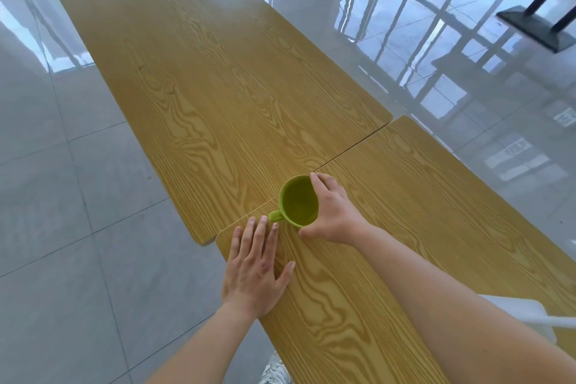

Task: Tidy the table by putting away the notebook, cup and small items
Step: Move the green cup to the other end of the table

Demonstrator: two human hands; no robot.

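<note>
1. The fingers [318, 184] of the right hand [333, 215] are curled round the far side of the green cup [297, 206]. The thumb hooks round the near side, so the cup's wall is pinched between them just below the rim.
2. The cup stands upright and looks empty. It sits on the wooden tabletop [218, 87], right on the seam [352, 146] where two tops meet.
3. Its handle [276, 216] points toward the left hand [254, 274] and nobody holds it. From where I stand, a grip round the body seems enough for a cup that looks light and plastic. The care needed is to lift it straight up first, so the base does not catch on the seam, and then carry it level.
4. The left hand's fingers [260, 234] lie straight and a little spread, flat on the tabletop. Their tips are just beside the handle, though I can't tell whether the nearest one touches it. That hand holds nothing. I'd say it only braces the person, and it would do well to keep clear of the cup's path.
5. The right hand comes at the cup from the right, back of the hand up, and its forearm runs back across the tabletop to the lower right. The left hand is palm down near the tabletop's left edge, with its forearm out over the grey floor [62, 196].
6. No notebook or small items are in sight, and neither is any place to put the cup. A white object [530, 312] shows beyond the right forearm, but I can't make out what it is.
</note>
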